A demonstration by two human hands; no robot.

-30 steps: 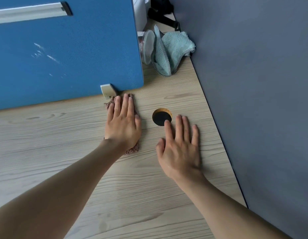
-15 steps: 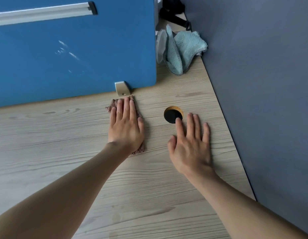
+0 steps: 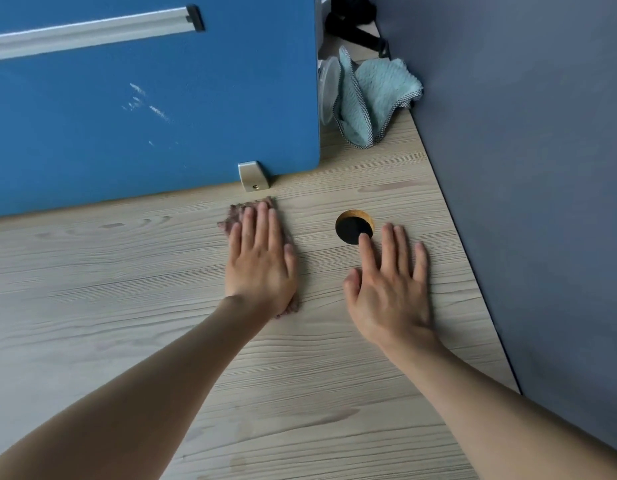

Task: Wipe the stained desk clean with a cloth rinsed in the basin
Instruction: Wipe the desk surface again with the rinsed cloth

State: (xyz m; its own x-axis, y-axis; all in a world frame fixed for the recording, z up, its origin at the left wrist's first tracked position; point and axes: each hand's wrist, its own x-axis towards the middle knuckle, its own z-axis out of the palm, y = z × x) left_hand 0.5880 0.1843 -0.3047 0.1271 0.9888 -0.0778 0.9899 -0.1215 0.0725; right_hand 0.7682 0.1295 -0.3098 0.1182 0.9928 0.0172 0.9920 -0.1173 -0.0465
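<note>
Below the blue partition [image 3: 161,116], the left hand [image 3: 262,268] presses the brown cloth [image 3: 236,216] flat-fingered onto the surface [image 3: 127,289], mid-wipe by judgement, while the right hand [image 3: 386,292] rests flat and empty beside the cable hole [image 3: 352,230]; the next stroke probably requires even downward pressure.

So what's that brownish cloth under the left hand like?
The brownish cloth looks fluffy and mottled. It lies flat on the wooden desk, just before the metal foot of the blue partition. The left hand presses on it with straight fingers, covering most of it; only its far edge and a near corner show.
</note>
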